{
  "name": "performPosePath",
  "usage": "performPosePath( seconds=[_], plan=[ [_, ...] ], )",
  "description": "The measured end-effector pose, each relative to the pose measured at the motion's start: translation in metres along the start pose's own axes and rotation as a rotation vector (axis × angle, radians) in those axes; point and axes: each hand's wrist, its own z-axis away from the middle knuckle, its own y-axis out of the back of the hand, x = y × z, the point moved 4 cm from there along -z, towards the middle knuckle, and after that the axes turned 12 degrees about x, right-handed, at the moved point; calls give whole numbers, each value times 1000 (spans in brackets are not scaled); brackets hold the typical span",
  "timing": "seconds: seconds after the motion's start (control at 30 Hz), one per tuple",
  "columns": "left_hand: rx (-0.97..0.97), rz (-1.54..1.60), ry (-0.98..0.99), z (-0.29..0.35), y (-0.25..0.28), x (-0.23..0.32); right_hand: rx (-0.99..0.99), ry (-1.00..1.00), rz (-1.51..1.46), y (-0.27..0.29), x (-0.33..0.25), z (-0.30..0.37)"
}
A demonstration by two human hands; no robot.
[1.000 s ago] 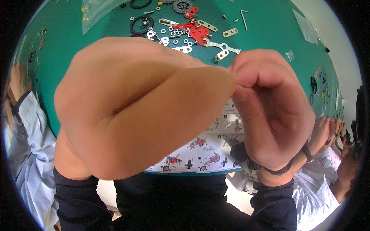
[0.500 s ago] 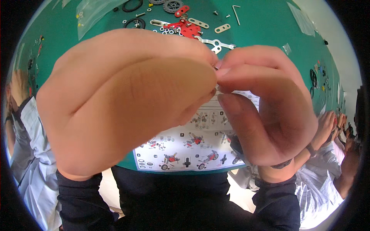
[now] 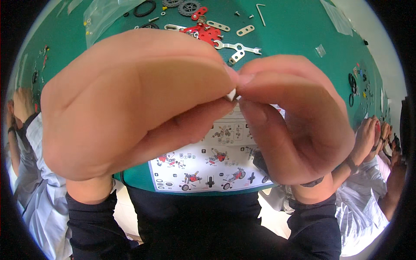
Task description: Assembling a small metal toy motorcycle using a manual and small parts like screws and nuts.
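The left hand [image 3: 117, 104] has its grip closed on a small silvery piece [image 3: 232, 94], mostly hidden, held above the tabletop [image 3: 294, 34]. The fingertips of the right hand [image 3: 303, 117] meet it from the other side; whether they pinch it too, I cannot tell. Below lies a printed instruction sheet [image 3: 203, 171]. Beyond the hands are an open-ended wrench [image 3: 238, 46], a red perforated plate [image 3: 210, 35] and an L-shaped hex key [image 3: 261, 15].

small pale part [image 3: 232, 95] — mostly hidden, kind unclear
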Motion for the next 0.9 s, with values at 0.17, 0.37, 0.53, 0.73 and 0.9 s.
performPosePath(
  seconds=[0.17,0.37,0.53,0.73,0.9],
  plan=[
    [23,45,19,1,-1,-1,-60,23,173,4,-9,-4],
    [-5,68,27,-9,2,-7,89,82,97,2,1,-1],
    [-31,131,49,-2,-4,-1,-113,-15,461,11,-18,1],
    [23,159,72,1,3,3,-248,24,595,3,-31,-8],
    [-57,279,60,-8,-3,-1,-106,94,383,12,-23,-1]
  ],
)
